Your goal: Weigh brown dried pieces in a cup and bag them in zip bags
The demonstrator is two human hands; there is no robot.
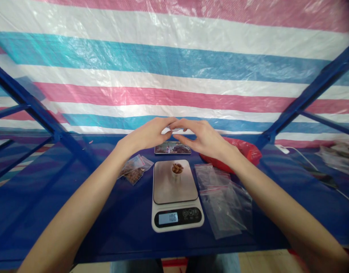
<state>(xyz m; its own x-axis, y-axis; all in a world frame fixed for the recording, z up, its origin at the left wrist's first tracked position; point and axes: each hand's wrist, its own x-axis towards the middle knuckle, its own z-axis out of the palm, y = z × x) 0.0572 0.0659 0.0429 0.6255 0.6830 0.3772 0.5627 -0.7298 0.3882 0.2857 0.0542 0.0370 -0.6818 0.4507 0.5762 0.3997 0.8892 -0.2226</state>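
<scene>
Arms: both forearms bare, no sleeves in view.
Left hand (147,135): no glove, ring or watch.
Right hand (204,139): likewise unadorned.

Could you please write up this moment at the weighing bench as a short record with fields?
Surface: blue table, striped tarp behind
Left hand: raised above the phone, fingertips meeting the right hand's
Right hand: raised, pinching something small and clear with the left; what it is cannot be told
Scale: display lit, small cup of nuts on its platform
Left of scale: filled bags of brown pieces
Right of scale: empty clear zip bags, red bag behind
Phone: flat, behind the scale
</scene>
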